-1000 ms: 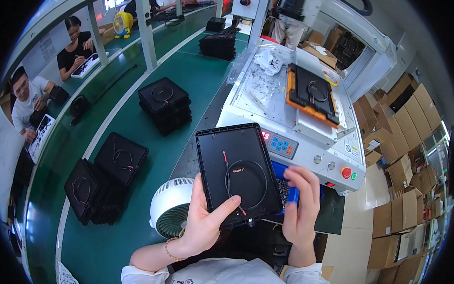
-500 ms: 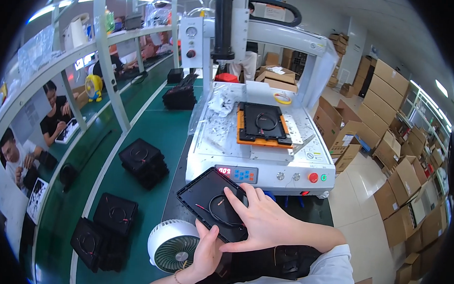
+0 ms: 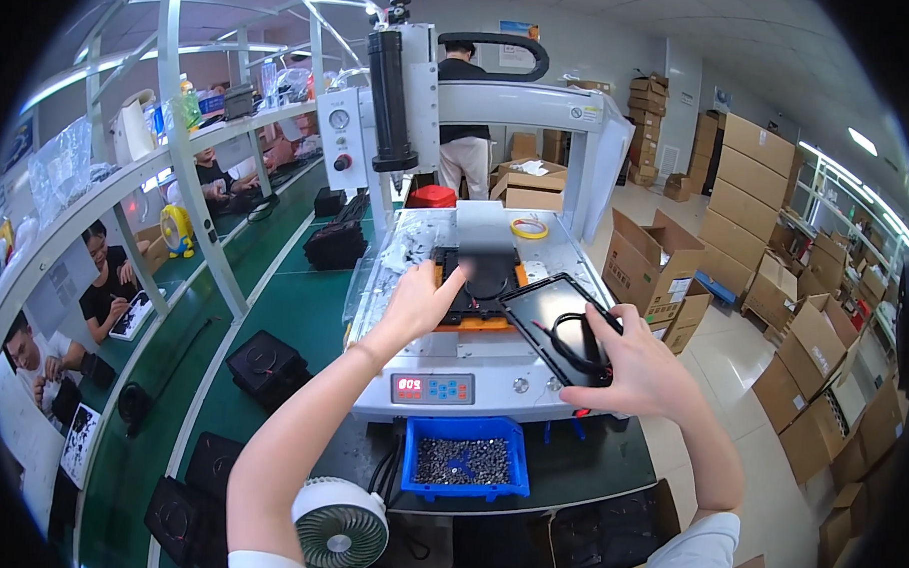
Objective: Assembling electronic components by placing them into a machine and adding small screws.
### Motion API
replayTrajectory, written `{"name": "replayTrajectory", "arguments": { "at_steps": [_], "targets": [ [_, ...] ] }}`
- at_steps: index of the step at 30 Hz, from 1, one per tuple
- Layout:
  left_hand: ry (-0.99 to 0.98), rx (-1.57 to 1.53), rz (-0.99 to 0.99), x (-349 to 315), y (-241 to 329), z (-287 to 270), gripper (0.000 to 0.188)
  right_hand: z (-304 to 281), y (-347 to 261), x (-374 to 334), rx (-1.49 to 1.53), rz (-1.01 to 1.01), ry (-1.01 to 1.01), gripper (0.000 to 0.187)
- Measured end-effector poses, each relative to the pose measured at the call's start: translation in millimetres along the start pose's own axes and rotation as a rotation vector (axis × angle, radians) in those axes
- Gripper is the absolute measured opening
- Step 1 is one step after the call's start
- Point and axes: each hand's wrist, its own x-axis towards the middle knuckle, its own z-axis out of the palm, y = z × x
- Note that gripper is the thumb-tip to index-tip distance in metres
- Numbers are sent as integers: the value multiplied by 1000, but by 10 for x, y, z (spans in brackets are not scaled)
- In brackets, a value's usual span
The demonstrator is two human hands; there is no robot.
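Note:
My right hand (image 3: 642, 366) grips the right edge of a black rectangular panel (image 3: 542, 312), with the thumb and fingers apart around that edge. A coiled black cable (image 3: 573, 340) lies on the panel, which is tilted above the front right of the machine bed. My left hand (image 3: 419, 301) reaches to the left side of an orange fixture (image 3: 473, 326) on the bed. Another black panel (image 3: 457, 296) sits in this fixture. The left fingertips are at that panel, partly smeared, so whether they pinch it cannot be made out.
A white gantry machine (image 3: 526, 101) with a black vertical cylinder (image 3: 389, 101) stands over the bed. In front are a blue bin (image 3: 514, 456) of small dark parts and a white fan (image 3: 341, 528). Stacked black panels (image 3: 264, 366) line the green bench; cardboard boxes (image 3: 666, 253) stand at right.
My hands have separated. The right one has carried the black panel up and right; the left one has let go of it and moved forward to the fixture. The blue bin has come into view.

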Motion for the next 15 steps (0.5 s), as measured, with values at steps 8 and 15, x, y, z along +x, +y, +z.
{"name": "replayTrajectory", "arguments": {
  "at_steps": [8,15],
  "targets": [
    [-21,484,-218,356,581,480,121,-12,540,78,-18,346,-9,114],
    [36,439,-381,365,829,468,127,72,419,386,-44,389,29,120]
  ]
}}
